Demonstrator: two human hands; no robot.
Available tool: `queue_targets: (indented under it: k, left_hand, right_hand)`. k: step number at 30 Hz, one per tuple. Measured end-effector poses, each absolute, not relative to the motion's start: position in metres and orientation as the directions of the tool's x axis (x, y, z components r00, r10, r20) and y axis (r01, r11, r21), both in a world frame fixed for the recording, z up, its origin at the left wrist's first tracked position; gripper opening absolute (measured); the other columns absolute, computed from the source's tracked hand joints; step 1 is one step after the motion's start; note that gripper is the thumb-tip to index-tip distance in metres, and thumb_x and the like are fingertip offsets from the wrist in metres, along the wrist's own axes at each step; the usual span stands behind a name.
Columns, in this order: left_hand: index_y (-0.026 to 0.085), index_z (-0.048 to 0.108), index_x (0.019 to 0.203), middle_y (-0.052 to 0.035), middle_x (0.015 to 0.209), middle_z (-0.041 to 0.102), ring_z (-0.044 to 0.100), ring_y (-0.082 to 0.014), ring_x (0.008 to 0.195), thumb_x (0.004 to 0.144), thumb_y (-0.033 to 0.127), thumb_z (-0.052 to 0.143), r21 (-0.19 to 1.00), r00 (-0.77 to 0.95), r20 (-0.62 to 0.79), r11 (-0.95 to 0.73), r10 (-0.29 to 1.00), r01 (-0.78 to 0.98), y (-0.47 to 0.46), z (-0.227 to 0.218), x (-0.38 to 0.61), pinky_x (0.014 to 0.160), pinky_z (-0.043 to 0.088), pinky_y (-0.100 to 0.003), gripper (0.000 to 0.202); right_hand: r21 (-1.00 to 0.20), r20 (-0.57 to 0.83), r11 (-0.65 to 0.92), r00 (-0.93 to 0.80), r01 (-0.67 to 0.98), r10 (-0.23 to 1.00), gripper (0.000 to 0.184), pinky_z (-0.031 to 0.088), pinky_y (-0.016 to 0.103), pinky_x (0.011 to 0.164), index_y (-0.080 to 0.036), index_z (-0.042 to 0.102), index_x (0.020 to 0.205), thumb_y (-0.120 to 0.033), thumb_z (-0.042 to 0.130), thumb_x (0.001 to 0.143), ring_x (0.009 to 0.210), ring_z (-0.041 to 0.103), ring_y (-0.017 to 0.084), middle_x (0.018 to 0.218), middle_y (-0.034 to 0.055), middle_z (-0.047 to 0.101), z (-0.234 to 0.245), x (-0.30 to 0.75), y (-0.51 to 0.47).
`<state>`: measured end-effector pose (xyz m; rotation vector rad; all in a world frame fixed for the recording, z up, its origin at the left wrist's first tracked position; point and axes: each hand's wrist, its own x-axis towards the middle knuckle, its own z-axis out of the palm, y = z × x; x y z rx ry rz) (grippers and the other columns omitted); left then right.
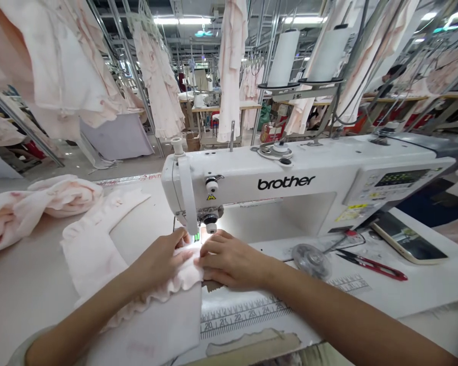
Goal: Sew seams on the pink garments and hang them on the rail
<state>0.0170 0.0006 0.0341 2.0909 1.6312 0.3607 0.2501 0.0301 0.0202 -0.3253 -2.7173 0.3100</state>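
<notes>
steadying ruffled cloth (pixel 190 269) at a sewing machine (pixel 244 175), the left hand (pixel 158 259) pinches it; the right hand (pixel 234 259) curls alongside, grip unclear. uneven bunching could feed it crookedly.

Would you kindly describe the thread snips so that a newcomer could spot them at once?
Find the big white sewing machine marked brother, then the white tabletop below its control panel. The snips lie there, right of a clear round object and nearer the camera than a phone. Unlike both, they are slim, with red handles and dark, pointed blades.
</notes>
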Motion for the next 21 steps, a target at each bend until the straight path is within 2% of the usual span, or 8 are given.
queue_targets:
  k: [3, 5, 7, 9, 15, 21]
  left_hand:
    - [0.021, 0.054, 0.111, -0.0051, 0.099, 0.063, 0.059, -0.0216, 0.089, 0.092, 0.022, 0.044, 0.350, 0.364, 0.153, -0.395, 0.919, 0.850, -0.010, 0.033, 0.014, 0.075, 0.047, -0.035, 0.022]
    - [0.021, 0.053, 0.122, -0.0082, 0.118, 0.062, 0.056, -0.0231, 0.108, 0.093, 0.014, 0.041, 0.199, 0.549, 0.264, -0.602, 0.793, 0.773, -0.020, 0.034, 0.011, 0.090, 0.046, -0.039, 0.033]
    - [0.022, 0.051, 0.131, -0.0078, 0.126, 0.061, 0.054, -0.0224, 0.118, 0.094, 0.010, 0.039, 0.099, 0.685, 0.265, -0.726, 0.678, 0.680, -0.028, 0.034, 0.008, 0.100, 0.043, -0.040, 0.040]
    - [0.021, 0.047, 0.138, -0.0083, 0.132, 0.060, 0.053, -0.0224, 0.123, 0.094, 0.009, 0.040, 0.041, 0.718, 0.256, -0.749, 0.648, 0.661, -0.032, 0.030, 0.006, 0.103, 0.043, -0.040, 0.046]
    - [0.019, 0.039, 0.147, -0.0087, 0.143, 0.052, 0.048, -0.0232, 0.133, 0.096, 0.010, 0.038, 0.048, 0.692, 0.218, -0.716, 0.688, 0.697, -0.023, 0.014, 0.000, 0.108, 0.044, -0.044, 0.052]
    - [0.023, 0.041, 0.146, -0.0059, 0.144, 0.052, 0.050, -0.0208, 0.132, 0.098, 0.017, 0.040, 0.082, 0.670, 0.231, -0.700, 0.705, 0.709, -0.011, 0.010, -0.002, 0.109, 0.045, -0.039, 0.048]
  right_hand:
    - [-0.222, 0.342, 0.959, -0.907, 0.175, 0.245, 0.022, 0.032, 0.038, 0.104, -0.018, 0.061, 0.117, -0.028, 0.055, 0.098, 0.113, 0.049, 0.020, 0.122, 0.0072, 0.059, 0.024, 0.251, 0.029]
    - [-0.196, 0.349, 0.965, -0.907, 0.176, 0.236, 0.022, 0.030, 0.039, 0.106, -0.018, 0.060, 0.118, -0.026, 0.054, 0.099, 0.117, 0.047, 0.021, 0.122, 0.0070, 0.060, 0.025, 0.251, 0.029]
    - [-0.188, 0.358, 0.966, -0.903, 0.179, 0.237, 0.022, 0.030, 0.040, 0.107, -0.018, 0.060, 0.119, -0.027, 0.052, 0.100, 0.117, 0.048, 0.021, 0.118, 0.0058, 0.063, 0.025, 0.250, 0.029]
    - [-0.189, 0.367, 0.965, -0.898, 0.184, 0.243, 0.023, 0.030, 0.039, 0.107, -0.018, 0.059, 0.120, -0.027, 0.050, 0.101, 0.116, 0.050, 0.020, 0.115, 0.0051, 0.065, 0.023, 0.249, 0.030]
    - [-0.185, 0.389, 0.948, -0.867, 0.258, 0.312, 0.022, 0.024, 0.039, 0.111, -0.018, 0.059, 0.117, -0.028, 0.046, 0.103, 0.117, 0.051, 0.017, 0.115, 0.0047, 0.066, 0.018, 0.246, 0.032]
    - [-0.204, 0.356, 0.927, -0.858, 0.314, 0.369, 0.021, 0.018, 0.037, 0.113, -0.019, 0.057, 0.118, -0.031, 0.050, 0.102, 0.118, 0.050, 0.016, 0.121, 0.0001, 0.065, 0.019, 0.247, 0.034]
